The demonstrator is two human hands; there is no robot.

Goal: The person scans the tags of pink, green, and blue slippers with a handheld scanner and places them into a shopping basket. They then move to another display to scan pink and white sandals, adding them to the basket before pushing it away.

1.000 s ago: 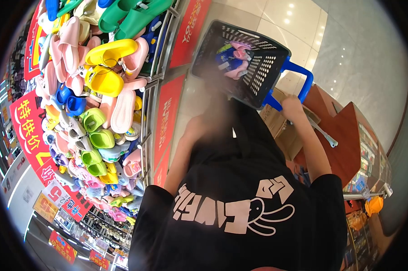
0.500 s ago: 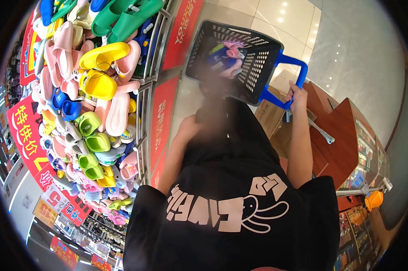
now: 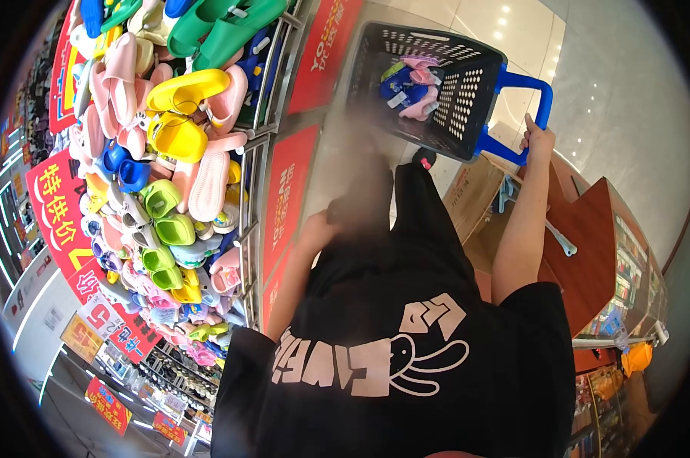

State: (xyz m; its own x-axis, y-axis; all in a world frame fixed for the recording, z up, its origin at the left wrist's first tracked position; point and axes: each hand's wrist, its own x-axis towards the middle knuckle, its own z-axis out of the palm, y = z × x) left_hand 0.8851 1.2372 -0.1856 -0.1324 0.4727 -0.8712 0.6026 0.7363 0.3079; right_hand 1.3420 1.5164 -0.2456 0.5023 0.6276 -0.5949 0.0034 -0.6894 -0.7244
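Note:
My right hand (image 3: 538, 142) is closed around the blue handle (image 3: 544, 98) of a dark grey shopping basket (image 3: 478, 95). Inside the basket lie several pink and blue items (image 3: 419, 101) that look like slippers, with white tags. My left hand (image 3: 323, 226) hangs in front of my dark trousers, nearest to the red-fronted display. A dark smear across the view hides its fingers, so whether it holds anything does not show. On the left, a large heap of slippers in yellow, pink, green and blue includes a yellow slipper (image 3: 178, 137).
A metal rail (image 3: 247, 206) edges the slipper display, with red sign panels (image 3: 289, 179) below. Right of me stand a brown wooden counter (image 3: 585, 248) and a cardboard box (image 3: 465, 188). Pale floor tiles (image 3: 467, 19) extend ahead.
The basket and my right hand have shifted right and slightly in the view, with the hand still on the handle. My foot now shows below the basket. The display has moved slightly right.

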